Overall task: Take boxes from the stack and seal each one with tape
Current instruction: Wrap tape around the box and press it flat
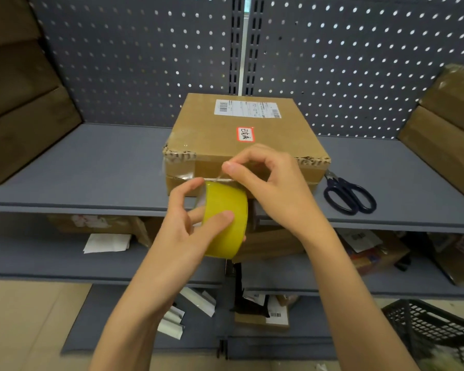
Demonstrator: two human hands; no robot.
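On the grey shelf (105,167), at nine o'clock, brown boxes (24,124) are stacked against the pegboard. Moving right, the left hand (190,223) grips the yellow tape roll (225,220), thumb pressed on the outer face and fingers curled into and around the core, holding it just below the shelf edge at six o'clock of the box (241,137). That box sits at the centre of the shelf, with a white label and a red sticker on top and a ragged front edge. The right hand (268,183) pinches the free end of the tape between thumb and forefinger, at the front face of the box along the seam. At three o'clock of the box lie scissors (348,195), just beside it, and further right, more boxes (445,135).

The likely trouble: the thin tape end could slip from the pinch and snap back onto the roll, or fold and stick to itself. A skewed pull would lay the strip crooked across the seam, and the worn edge may give poor grip.
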